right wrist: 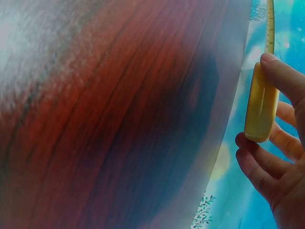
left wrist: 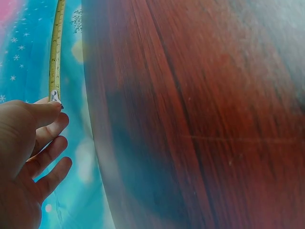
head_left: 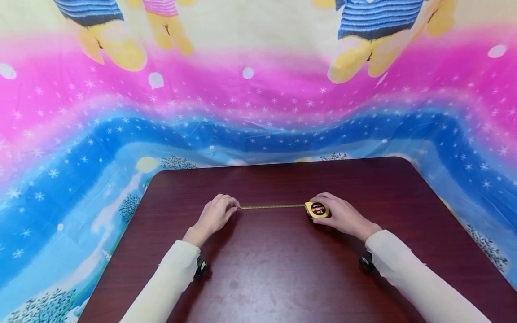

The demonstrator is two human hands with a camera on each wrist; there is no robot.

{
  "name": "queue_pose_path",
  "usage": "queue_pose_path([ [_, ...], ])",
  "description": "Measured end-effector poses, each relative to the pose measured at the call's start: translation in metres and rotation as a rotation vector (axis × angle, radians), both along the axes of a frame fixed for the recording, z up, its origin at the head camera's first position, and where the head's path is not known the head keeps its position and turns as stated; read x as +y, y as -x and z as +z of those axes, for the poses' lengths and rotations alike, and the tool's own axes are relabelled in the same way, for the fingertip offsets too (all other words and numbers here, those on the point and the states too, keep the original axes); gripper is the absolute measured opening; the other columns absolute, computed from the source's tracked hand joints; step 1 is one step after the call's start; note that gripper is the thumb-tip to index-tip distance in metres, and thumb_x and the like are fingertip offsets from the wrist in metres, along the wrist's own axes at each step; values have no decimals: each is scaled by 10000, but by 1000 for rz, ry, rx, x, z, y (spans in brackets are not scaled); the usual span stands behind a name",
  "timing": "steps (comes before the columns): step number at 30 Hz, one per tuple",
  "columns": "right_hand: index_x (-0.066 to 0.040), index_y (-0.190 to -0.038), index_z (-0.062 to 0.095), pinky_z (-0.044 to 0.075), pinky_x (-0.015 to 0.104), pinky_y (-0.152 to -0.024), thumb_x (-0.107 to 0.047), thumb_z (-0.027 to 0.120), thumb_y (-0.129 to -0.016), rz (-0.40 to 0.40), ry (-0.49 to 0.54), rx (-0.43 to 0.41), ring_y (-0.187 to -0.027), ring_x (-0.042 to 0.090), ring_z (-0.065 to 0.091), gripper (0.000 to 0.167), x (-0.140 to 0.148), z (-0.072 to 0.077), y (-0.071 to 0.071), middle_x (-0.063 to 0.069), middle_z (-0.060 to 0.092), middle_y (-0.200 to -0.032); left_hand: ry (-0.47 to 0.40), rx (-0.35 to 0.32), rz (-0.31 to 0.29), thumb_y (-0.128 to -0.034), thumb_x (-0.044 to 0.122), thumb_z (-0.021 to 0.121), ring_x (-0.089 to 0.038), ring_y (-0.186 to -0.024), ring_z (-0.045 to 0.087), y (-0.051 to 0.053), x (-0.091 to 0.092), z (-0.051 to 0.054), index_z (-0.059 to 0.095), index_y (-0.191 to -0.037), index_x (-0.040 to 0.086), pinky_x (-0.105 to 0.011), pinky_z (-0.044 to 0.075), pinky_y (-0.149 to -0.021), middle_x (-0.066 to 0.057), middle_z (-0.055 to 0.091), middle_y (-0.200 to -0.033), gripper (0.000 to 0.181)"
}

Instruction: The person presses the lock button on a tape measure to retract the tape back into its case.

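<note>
A yellow tape measure (head_left: 317, 209) with a round black and red label is gripped in my right hand (head_left: 341, 215), thumb and fingers around its case. Its yellow blade (head_left: 272, 207) runs out to the left, straight and level, above the table. My left hand (head_left: 216, 213) pinches the metal end hook (left wrist: 55, 96) between thumb and index finger, the other fingers loosely bent in the left wrist view. From the right wrist view, the case (right wrist: 261, 102) appears edge-on, with the thumb at its upper end by the blade and fingertips at its lower end.
A dark red-brown wooden table (head_left: 258, 269) with rounded far corners lies below both hands. Behind and beside it hangs a pink and blue cloth (head_left: 250, 98) printed with snowflakes and cartoon figures. Small black devices (head_left: 201, 266) sit at both wrists.
</note>
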State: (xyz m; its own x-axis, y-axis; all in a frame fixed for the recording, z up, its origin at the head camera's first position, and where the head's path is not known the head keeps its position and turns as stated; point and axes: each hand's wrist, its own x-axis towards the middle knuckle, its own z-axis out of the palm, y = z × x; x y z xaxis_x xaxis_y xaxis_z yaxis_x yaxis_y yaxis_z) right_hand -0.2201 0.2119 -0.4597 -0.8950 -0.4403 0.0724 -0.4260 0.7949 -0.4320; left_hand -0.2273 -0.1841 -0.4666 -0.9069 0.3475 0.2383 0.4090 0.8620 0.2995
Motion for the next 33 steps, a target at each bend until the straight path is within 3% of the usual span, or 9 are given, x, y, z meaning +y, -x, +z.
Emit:
queue_pose_path([
  [15,-173,-1403,588,536,480,-977,-378,807,-862,10,10,-13,-1179,248,593,619,-4,0,-5,75,570,-1391,-19,-6,-12,-955,148,697,-191,-1028,629,-2,8,-2,758,-962,208,-402,548,-876,39,734,-1001,86],
  [33,-168,-1391,602,548,462,-934,-351,819,-854,32,-12,-1,-1163,251,608,607,-11,7,-2,73,576,-1375,-15,-27,-25,-960,158,696,-170,-998,616,-3,16,4,759,-968,211,-389,549,-864,46,724,-989,82],
])
